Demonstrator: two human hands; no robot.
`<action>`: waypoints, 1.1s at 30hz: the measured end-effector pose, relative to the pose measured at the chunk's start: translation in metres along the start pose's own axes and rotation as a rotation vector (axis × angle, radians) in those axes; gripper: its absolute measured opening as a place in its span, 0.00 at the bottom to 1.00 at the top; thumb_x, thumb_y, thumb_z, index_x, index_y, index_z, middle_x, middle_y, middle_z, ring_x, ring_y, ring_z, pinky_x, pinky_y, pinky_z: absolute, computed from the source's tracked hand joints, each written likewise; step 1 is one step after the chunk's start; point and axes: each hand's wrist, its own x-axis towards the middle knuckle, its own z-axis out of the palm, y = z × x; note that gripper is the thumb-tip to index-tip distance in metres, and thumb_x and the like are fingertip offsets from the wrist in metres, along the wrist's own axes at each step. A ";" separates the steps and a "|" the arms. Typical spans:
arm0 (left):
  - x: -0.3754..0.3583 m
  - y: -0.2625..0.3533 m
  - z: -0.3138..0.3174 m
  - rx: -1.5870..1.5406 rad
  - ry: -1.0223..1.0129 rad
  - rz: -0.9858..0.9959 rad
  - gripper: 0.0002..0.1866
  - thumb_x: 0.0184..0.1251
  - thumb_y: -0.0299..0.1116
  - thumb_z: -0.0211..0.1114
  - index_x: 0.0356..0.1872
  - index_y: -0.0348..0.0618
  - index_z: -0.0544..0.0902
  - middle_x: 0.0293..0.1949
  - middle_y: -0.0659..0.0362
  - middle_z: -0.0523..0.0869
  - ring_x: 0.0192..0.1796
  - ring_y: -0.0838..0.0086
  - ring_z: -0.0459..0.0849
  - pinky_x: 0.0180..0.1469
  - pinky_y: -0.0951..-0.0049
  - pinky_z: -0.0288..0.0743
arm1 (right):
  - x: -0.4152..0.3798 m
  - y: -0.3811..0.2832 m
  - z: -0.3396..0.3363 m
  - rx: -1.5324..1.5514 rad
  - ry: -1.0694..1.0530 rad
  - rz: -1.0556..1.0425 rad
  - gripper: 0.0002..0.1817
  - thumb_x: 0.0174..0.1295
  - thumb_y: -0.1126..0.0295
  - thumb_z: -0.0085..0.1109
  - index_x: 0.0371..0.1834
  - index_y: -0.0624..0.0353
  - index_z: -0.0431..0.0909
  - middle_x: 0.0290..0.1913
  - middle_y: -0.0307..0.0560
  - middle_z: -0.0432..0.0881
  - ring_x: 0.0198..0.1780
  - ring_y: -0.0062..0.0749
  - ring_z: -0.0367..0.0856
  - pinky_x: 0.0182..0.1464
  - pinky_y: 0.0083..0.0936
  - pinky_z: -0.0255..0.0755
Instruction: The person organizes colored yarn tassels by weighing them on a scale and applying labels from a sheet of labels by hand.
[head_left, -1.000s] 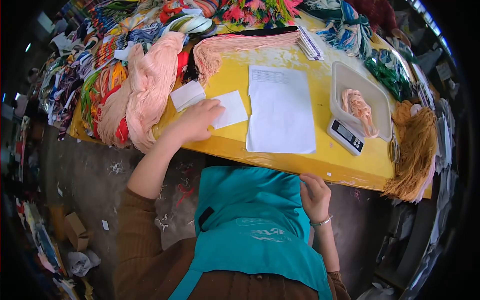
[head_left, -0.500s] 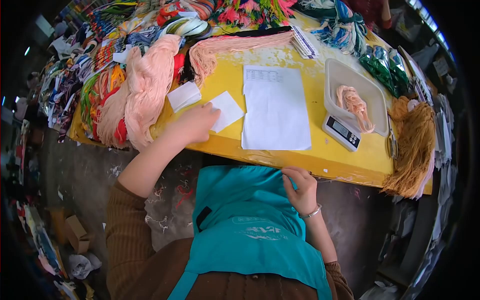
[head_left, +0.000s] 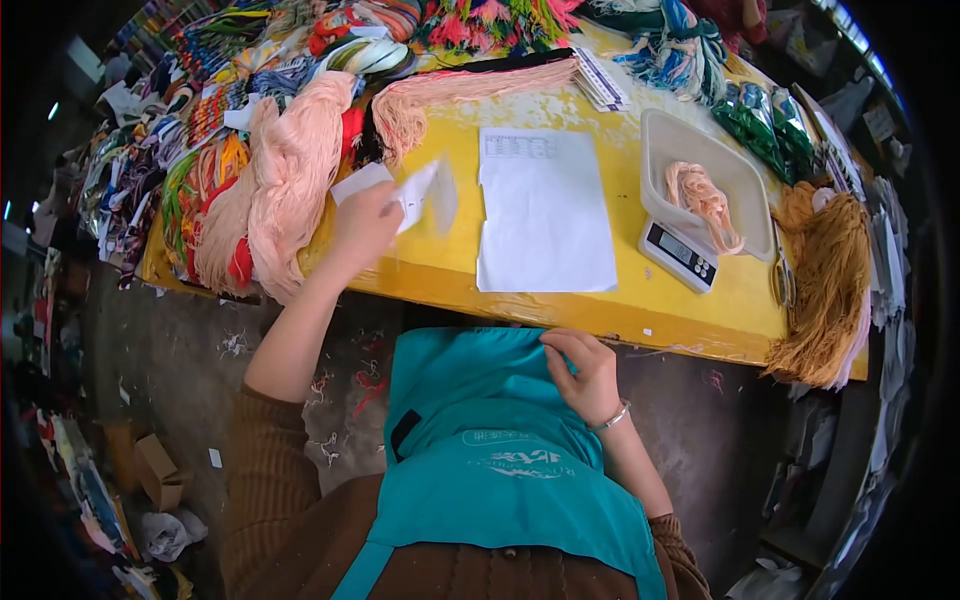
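Observation:
My left hand (head_left: 366, 225) is closed on a small white paper slip (head_left: 420, 192), which is lifted and tilted, its far side smeared by motion. Just behind that hand another white slip (head_left: 360, 183) lies on the yellow table, partly covered by the fingers. My right hand (head_left: 583, 378) pinches the upper edge of the teal apron (head_left: 480, 375) at the table's front edge. Between and beyond the hands, a white sheet (head_left: 547, 215) with a small printed table lies flat.
Pale pink thread hanks (head_left: 295, 175) lie left. At right, a clear plastic tub (head_left: 655, 150) holding a peach skein (head_left: 703, 200) sits on a digital scale (head_left: 680, 255). Scissors (head_left: 783, 275) and brown thread (head_left: 828, 285) are farther right. Another person's arm (head_left: 748, 15) shows at the back.
My left hand has raised the right-hand paper slip off the table and moved slightly left and back, turning the slip up. My right hand stays at the apron edge.

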 end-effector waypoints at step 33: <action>-0.084 0.084 0.067 -1.364 -0.485 -0.395 0.13 0.61 0.26 0.63 0.47 0.32 0.83 0.38 0.59 0.86 0.39 0.80 0.83 0.44 0.78 0.76 | 0.077 0.048 -0.010 0.770 0.139 0.675 0.18 0.62 0.70 0.65 0.51 0.70 0.76 0.39 0.49 0.86 0.36 0.30 0.86 0.37 0.24 0.81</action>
